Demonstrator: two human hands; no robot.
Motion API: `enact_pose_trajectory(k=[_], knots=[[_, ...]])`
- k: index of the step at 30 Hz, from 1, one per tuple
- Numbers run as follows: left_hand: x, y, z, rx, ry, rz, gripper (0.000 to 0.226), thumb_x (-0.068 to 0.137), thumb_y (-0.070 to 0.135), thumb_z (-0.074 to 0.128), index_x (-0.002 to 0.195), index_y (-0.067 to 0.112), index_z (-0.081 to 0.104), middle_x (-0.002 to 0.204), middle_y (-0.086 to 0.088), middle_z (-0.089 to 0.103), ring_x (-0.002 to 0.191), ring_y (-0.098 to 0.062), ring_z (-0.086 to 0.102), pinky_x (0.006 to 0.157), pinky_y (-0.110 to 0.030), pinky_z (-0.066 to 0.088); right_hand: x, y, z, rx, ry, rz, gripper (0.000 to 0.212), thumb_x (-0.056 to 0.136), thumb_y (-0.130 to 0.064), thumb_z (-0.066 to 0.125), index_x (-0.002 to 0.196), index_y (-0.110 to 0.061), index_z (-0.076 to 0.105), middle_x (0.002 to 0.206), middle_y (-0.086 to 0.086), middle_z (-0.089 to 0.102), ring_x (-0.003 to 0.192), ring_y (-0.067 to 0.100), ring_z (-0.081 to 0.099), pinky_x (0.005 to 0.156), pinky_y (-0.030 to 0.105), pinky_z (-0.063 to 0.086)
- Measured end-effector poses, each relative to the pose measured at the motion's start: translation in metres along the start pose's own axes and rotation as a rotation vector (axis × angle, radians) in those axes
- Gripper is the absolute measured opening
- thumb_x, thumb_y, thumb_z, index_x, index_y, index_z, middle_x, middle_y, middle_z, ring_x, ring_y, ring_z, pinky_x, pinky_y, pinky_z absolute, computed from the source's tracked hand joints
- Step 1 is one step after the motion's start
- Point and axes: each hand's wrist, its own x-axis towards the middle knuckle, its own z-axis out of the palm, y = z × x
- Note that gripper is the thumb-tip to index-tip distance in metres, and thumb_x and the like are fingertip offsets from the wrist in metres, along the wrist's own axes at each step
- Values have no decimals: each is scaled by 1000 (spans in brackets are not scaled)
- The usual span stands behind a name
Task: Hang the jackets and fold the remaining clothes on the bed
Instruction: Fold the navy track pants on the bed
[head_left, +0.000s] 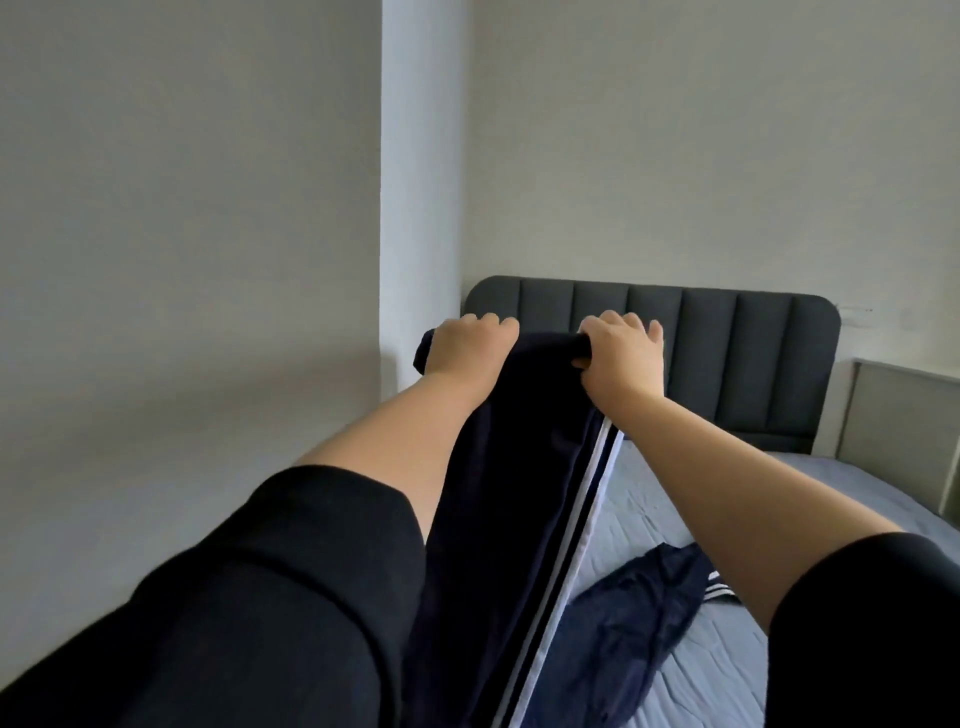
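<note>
Both arms raised, black sleeves (260, 597) ending short of the wrists. The left hand (470, 345) and right hand (621, 358) grip the top edge of a dark navy garment (498, 493) — fingers (623, 321) curled over the bunched edge, and the right thumb tucked beneath it. The hands are side by side at the same height, with a short stretch of cloth between them. The garment hangs straight down between the forearms, held in the air over the left side of the bed (675, 525). White stripes (597, 462) run down its right edge. Probably track trousers, but the lower part runs out of frame, so the cut is uncertain. The bed has a blue-grey quilted cover. On its near part a second navy garment (639, 608) lies crumpled — short white stripes show at its right end. A dark grey padded headboard (737, 364) stands at the far end against the pale wall (182, 208). A light grey bedside unit (904, 431) sits just right of the headboard.
</note>
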Motion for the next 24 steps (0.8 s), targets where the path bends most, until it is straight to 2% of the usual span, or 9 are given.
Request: enact_pose_trajectory(k=[2,4,8,11,14,17,19,22,24], knots=[[18,-4,-9,5,102,-2,41,69,-16,45,100,10,48,79,-2,36,71,-21,37,63,-31,31,14,4,-4,24,138,-5,15,87,-10,54,101,-9,58,103,8,55,105,31,45,111,49,16],[23,-3,-11,18,139,12,44,65,-16,40,99,11,48,79,-3,35,71,-21,36,64,-30,30,15,8,-6,30,187,-9,16,87,-9,54,103,-8,58,105,8,56,105,31,45,111,48,15],[-12,8,12,3,81,60,38,66,-17,41,86,15,37,76,-2,36,68,-21,37,62,-30,28,-18,17,8,-6,48,-86,13,88,-15,57,100,-10,59,103,6,57,101,28,47,108,46,23],[-64,26,42,-45,-71,108,36,68,-15,45,82,15,31,73,-1,36,64,-20,38,57,-30,26,-69,24,28,32,-181,-111,14,85,-18,62,97,-14,58,100,4,56,99,25,49,98,39,30],[-129,48,72,-143,-306,172,29,72,-10,44,80,16,33,71,3,35,61,-19,38,50,-27,23,-134,29,54,118,-492,-74,18,81,-20,69,90,-15,54,100,6,56,99,28,50,81,32,32],[-213,77,98,-271,-556,202,28,73,-9,40,83,17,36,71,4,37,67,-22,43,57,-31,33,-221,32,82,206,-790,-13,23,76,-21,75,85,-16,54,91,2,54,93,26,53,72,29,35],[-269,97,113,-355,-716,190,28,74,-9,39,85,17,37,77,-1,46,70,-24,45,59,-32,34,-276,31,98,267,-948,19,29,71,-18,78,72,-19,49,82,-2,51,84,21,51,67,28,36],[-334,116,125,-457,-924,115,28,76,-6,40,93,16,44,91,-6,56,81,-28,52,61,-32,35,-335,26,116,273,-1147,58,26,67,-18,79,82,-15,58,82,-1,55,79,18,52,69,30,43],[-364,121,129,-516,-1022,59,34,78,-2,43,105,16,51,104,-9,59,93,-31,55,66,-32,38,-358,21,123,288,-1310,84,27,66,-18,78,79,-18,54,82,3,55,75,24,57,67,33,50]])
